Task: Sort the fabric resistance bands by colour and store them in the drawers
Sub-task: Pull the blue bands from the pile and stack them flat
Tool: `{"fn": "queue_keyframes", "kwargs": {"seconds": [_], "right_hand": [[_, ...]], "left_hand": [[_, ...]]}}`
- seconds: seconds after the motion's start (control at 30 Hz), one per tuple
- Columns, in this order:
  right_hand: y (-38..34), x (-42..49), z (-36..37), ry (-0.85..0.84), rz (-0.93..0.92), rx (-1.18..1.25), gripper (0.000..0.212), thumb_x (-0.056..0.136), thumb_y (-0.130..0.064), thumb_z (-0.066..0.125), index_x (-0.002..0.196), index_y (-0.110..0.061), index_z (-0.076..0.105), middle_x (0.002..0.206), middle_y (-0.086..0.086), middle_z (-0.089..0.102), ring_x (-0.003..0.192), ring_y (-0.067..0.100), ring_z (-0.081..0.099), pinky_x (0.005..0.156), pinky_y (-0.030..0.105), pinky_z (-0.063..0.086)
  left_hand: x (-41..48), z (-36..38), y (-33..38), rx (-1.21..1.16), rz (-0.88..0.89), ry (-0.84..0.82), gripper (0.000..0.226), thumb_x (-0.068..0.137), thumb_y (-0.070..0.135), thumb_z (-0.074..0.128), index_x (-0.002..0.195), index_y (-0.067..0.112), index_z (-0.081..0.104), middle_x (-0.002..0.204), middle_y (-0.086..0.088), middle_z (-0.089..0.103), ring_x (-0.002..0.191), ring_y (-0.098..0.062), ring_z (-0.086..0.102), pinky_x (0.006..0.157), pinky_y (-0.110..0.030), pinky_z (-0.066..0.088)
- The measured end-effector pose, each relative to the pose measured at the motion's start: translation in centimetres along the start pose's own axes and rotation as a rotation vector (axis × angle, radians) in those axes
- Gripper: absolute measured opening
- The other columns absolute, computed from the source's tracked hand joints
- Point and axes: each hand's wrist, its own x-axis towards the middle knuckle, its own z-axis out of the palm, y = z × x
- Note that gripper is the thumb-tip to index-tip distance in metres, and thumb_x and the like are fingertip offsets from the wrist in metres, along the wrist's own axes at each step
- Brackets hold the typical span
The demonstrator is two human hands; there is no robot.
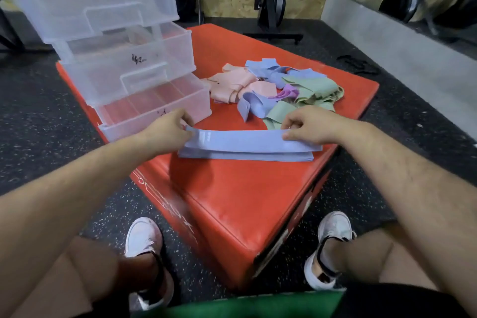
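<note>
Blue band stack (247, 146), one end each in pinching fingers of left hand (167, 129) and right hand (309, 124); three clear drawers (129, 77).

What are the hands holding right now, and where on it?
Left hand and right hand each pinch one end of the blue band, on the blue stack.

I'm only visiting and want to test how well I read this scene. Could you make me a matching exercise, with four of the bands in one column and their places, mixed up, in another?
Things
1. flat blue band
2. pink bands
3. green bands
4. purple band

Places
A. right side of the pile
B. middle of the pile, partly buried
C. pinched at its ends by the left hand and right hand
D. left side of the pile, nearest the drawers

Pairs: 1-C, 2-D, 3-A, 4-B
</note>
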Motion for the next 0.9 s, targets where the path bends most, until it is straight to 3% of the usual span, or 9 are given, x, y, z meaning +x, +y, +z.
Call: {"fn": "queue_keyframes", "kwargs": {"seconds": [0.1,0.23,0.33,0.4,0.5,0.57,0.77,0.9], "right_hand": [[-0.2,-0.3,1.7,0.027,-0.005,-0.047,0.01,0.088,-0.032,0.07,0.095,-0.026,0.072,0.081,-0.016,0.062,0.083,0.011,0.059,0.069,0.026,0.04],[0.2,-0.6,2.2,0.007,0.01,-0.1,0.025,0.087,-0.031,0.069,0.112,-0.026,0.072,0.103,-0.009,0.07,0.098,0.014,0.062,0.084,0.03,0.049],[-0.1,-0.8,1.8,-0.003,-0.018,-0.174,0.031,0.088,-0.031,0.069,0.118,-0.025,0.069,0.113,-0.007,0.069,0.104,0.015,0.061,0.092,0.033,0.049],[-0.2,-1.0,1.8,-0.027,-0.033,-0.181,0.032,0.086,-0.034,0.071,0.117,-0.027,0.069,0.114,-0.009,0.069,0.104,0.014,0.061,0.091,0.031,0.049],[-0.6,-1.2,2.0,-0.112,-0.034,-0.189,0.047,0.078,-0.045,0.079,0.12,-0.032,0.066,0.109,-0.012,0.062,0.101,0.014,0.059,0.091,0.033,0.05],[-0.7,-1.1,2.2,-0.129,-0.041,-0.219,0.054,0.075,-0.048,0.081,0.124,-0.034,0.063,0.106,-0.012,0.056,0.098,0.013,0.055,0.09,0.034,0.049],[-0.5,-1.1,2.3,-0.133,-0.047,-0.218,0.054,0.073,-0.049,0.082,0.121,-0.034,0.064,0.106,-0.011,0.054,0.098,0.013,0.056,0.089,0.033,0.05],[-0.6,-1.3,2.3,-0.127,-0.037,-0.216,0.048,0.074,-0.046,0.082,0.117,-0.032,0.065,0.11,-0.007,0.057,0.1,0.016,0.058,0.09,0.036,0.051]], "left_hand": [[-0.1,0.8,-0.5,0.096,0.002,-0.026,0.013,0.085,0.013,0.06,0.096,0.02,0.057,0.076,0.005,0.056,0.073,-0.019,0.055,0.059,-0.029,0.037],[0.2,1.5,-1.6,0.318,0.077,-0.034,0.014,0.083,0.016,0.06,0.094,0.022,0.055,0.096,-0.001,0.055,0.089,-0.023,0.055,0.073,-0.028,0.037],[0.3,2.0,-1.9,0.461,0.165,0.027,0.028,0.079,0.017,0.061,0.106,0.017,0.058,0.11,-0.009,0.047,0.107,-0.033,0.047,0.092,-0.04,0.042],[0.2,2.4,-1.5,0.462,0.267,0.03,0.037,0.076,0.031,0.059,0.111,0.018,0.062,0.116,-0.009,0.051,0.114,-0.033,0.048,0.098,-0.042,0.042],[-0.4,3.2,-0.6,0.357,0.392,-0.12,0.06,0.07,0.064,0.044,0.116,0.03,0.063,0.118,0.002,0.058,0.115,-0.022,0.054,0.098,-0.042,0.044],[-0.4,3.8,-0.4,0.364,0.424,-0.211,0.065,0.069,0.074,0.044,0.122,0.04,0.059,0.124,0.008,0.056,0.117,-0.018,0.053,0.099,-0.043,0.044],[0.7,4.5,-0.1,0.27,0.561,-0.239,0.052,0.076,0.062,0.054,0.118,0.034,0.066,0.113,0.005,0.061,0.104,-0.02,0.058,0.095,-0.045,0.046],[0.8,4.8,0.0,0.283,0.564,-0.24,0.047,0.076,0.062,0.053,0.115,0.04,0.064,0.112,0.009,0.059,0.103,-0.019,0.056,0.093,-0.045,0.047]]}}
